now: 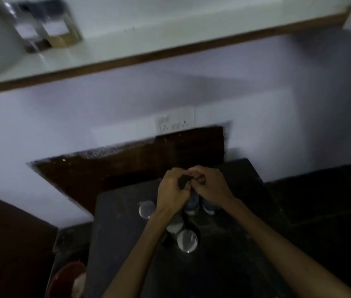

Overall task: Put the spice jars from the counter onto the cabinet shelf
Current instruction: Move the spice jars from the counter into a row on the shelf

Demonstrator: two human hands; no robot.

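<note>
Jars stand on the dark counter (127, 244) right under your fingers: two with blue labels (191, 203) sit just below your knuckles, partly hidden by both hands. One silver-lidded jar (187, 240) stands below your left wrist, and another lid (147, 209) shows just left of that wrist. What the jars hold cannot be told, as the picture is dim and blurred.

Your left hand (173, 190) and right hand (210, 184) meet, fingers curled, with the fingertips touching each other. Your left fingers pinch something small and dark (183, 182); what it is cannot be told.

Beyond your fingertips a wall socket (175, 123) sits on the pale wall. Higher up runs the shelf (170, 54), with two clear containers (47, 33) at its left end, one holding something tan. Far down left of your arms is a red bowl (67, 278).
</note>
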